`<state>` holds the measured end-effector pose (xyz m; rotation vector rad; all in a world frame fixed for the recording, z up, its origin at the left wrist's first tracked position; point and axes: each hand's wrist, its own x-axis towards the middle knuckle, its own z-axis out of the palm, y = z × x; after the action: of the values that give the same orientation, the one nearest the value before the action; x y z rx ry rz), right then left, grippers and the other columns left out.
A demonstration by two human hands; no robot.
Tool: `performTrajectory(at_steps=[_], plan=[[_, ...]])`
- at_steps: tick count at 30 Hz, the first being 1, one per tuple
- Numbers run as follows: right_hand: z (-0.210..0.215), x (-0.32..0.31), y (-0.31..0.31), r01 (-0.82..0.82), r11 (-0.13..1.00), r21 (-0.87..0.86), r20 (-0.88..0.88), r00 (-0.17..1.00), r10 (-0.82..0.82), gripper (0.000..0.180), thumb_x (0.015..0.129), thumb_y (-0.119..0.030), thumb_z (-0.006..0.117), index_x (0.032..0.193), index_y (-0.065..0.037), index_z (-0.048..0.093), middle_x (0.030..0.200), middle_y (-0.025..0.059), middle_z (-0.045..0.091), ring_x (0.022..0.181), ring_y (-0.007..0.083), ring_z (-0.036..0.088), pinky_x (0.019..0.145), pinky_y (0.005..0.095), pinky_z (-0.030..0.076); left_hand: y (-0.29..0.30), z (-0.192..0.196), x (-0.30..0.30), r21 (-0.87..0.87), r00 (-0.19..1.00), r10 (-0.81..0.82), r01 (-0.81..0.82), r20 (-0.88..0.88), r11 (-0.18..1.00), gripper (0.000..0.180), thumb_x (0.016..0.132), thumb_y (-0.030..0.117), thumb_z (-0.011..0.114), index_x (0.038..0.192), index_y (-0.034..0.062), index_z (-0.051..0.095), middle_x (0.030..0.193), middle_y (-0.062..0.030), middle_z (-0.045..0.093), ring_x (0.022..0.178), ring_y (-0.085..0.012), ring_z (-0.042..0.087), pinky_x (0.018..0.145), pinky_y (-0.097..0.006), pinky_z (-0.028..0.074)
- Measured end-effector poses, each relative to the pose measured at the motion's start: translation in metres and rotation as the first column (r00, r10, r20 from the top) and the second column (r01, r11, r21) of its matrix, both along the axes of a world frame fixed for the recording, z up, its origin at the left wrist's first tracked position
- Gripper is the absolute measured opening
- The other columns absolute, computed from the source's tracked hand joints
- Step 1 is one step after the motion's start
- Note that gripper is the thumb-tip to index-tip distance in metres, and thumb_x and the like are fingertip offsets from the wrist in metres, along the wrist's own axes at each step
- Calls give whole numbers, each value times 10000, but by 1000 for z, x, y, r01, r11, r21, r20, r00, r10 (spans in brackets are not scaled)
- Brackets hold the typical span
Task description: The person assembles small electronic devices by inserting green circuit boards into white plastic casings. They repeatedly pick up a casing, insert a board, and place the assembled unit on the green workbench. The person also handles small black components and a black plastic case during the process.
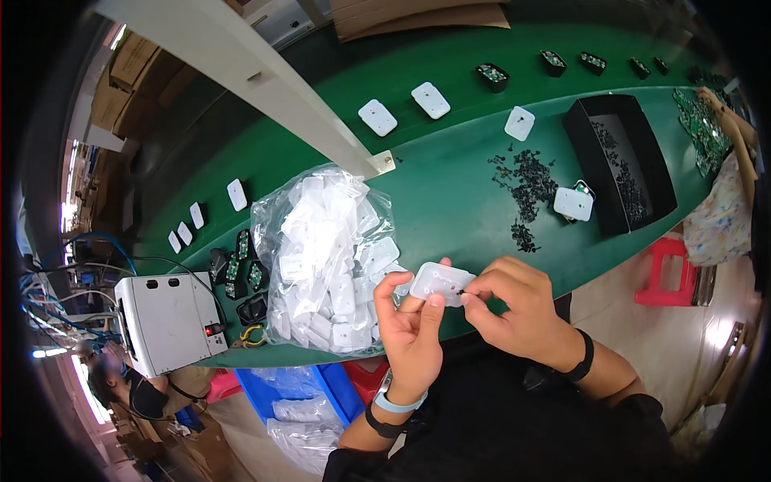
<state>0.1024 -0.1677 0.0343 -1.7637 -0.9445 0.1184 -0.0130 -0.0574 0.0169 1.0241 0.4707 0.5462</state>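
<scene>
A white plastic cover (439,280) with small holes is held up over the near edge of the green table. My left hand (412,341) grips it between thumb and fingers. At the cover's right end, the fingertips of my right hand (518,309) are pinched together, close to a small dark spot; what they hold is too small to make out. Beyond my hands lies a loose heap of small black parts (526,183). Right of that heap, a white cover (573,204) rests on a circuit board. A clear bag of white covers (325,265) stands left of my left hand.
A black box (658,165) holding more small black parts stands at right. White covers (377,118) and black housings with circuit boards (492,77) line the far green strip. A beige post (257,80) rises beyond the bag. A white machine (173,321) sits left; a co-worker's arm (735,124) reaches over boards.
</scene>
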Motion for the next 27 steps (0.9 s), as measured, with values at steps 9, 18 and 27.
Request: performTrajectory(at_steps=[9,18,27], plan=[[12,-2,2,92,991,94,20,995,-94,147,750,-25,778,799,-46,641,711,66,589,614,247,577,538,354,464,-16,7,2,226,991,129,-134,34,965,581,967,-104,606,1457,29,324,1353,-364,580,1277,-324,610,1028,-341,514],[15,-3,-4,69,994,79,44,996,-73,168,753,-47,778,788,-39,614,745,93,570,632,277,572,541,371,468,-24,12,3,276,995,94,-101,36,956,483,970,-103,583,1351,91,360,1340,-415,562,1257,-334,620,1065,-421,496],[26,7,-11,-7,1000,-31,-312,950,-3,197,775,-66,781,856,-35,603,779,72,609,615,178,594,546,304,489,-22,12,1,258,993,119,-107,-29,960,447,974,-96,584,1324,80,368,1291,-396,602,1211,-321,649,997,-420,552]])
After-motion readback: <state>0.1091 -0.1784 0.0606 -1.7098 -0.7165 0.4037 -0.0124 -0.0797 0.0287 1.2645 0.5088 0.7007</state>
